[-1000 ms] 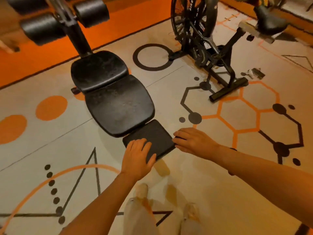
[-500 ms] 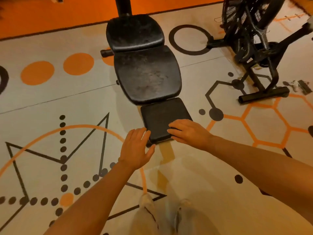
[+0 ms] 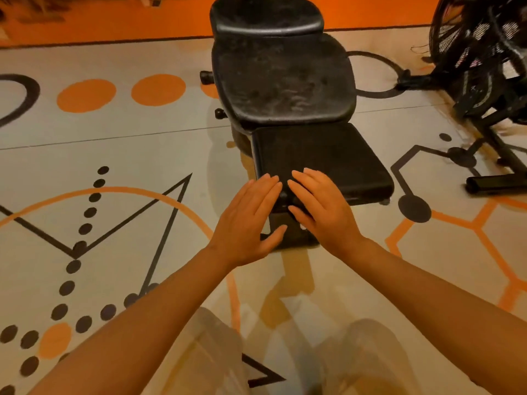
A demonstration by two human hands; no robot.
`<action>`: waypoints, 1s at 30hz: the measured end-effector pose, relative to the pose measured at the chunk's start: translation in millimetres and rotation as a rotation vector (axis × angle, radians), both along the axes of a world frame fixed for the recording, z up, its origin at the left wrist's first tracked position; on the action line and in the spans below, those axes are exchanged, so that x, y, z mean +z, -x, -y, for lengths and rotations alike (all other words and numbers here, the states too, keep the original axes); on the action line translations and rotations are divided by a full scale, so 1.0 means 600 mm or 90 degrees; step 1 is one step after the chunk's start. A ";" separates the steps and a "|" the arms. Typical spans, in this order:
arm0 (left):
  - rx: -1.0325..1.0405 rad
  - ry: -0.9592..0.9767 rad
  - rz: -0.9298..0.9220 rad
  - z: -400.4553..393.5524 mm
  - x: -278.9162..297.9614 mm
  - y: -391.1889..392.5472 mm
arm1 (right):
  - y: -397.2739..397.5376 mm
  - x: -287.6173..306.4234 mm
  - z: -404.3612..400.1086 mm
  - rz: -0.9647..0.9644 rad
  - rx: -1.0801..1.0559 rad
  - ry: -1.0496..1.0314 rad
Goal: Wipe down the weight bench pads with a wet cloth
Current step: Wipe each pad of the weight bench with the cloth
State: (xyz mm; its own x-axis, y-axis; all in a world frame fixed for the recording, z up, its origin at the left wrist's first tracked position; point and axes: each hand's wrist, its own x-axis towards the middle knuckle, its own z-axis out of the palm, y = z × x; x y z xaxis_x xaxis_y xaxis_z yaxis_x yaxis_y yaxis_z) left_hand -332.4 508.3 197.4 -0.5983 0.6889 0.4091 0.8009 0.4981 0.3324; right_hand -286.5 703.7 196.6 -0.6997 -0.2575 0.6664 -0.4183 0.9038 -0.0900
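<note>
To your right stands an exercise bike [image 3: 482,69], its black wire fan cage and tubular foot bar near the bench [image 3: 285,81] but apart from it. The floor [image 3: 114,143] around you is pale and smooth, painted with orange discs, black dots, a triangle and orange hexagons. Nothing lies between you and the pads.

The bench runs away from you in three black padded sections: a rounded top pad [image 3: 265,15], a broad middle pad [image 3: 282,86] with a scuffed, dusty sheen, and a squarish near pad [image 3: 322,158] (matte, finely textured).

Your left hand [image 3: 251,220] and right hand [image 3: 322,206] hover side by side at the near pad's front left corner, fingers [image 3: 271,183] straight and together, holding nothing. Whether they touch the pad, you cannot tell. No cloth shows.
</note>
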 end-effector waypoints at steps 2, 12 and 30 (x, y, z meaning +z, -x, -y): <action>0.010 -0.050 -0.019 -0.006 -0.018 0.004 | 0.009 -0.022 0.000 -0.094 -0.003 -0.042; 0.010 -0.038 -0.117 0.007 -0.054 0.011 | 0.035 -0.079 0.042 -0.226 -0.035 -0.172; 0.076 -0.058 -0.121 0.010 -0.069 -0.009 | 0.038 -0.052 0.004 -0.210 0.096 -0.306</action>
State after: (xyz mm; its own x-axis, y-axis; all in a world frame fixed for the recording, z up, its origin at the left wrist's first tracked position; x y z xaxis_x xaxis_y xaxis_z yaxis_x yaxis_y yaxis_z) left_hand -326.8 502.5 156.0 -0.5798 0.5737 0.5785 0.7906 0.5677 0.2294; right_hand -309.0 701.4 165.2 -0.4080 -0.6635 0.6271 -0.4808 0.7401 0.4702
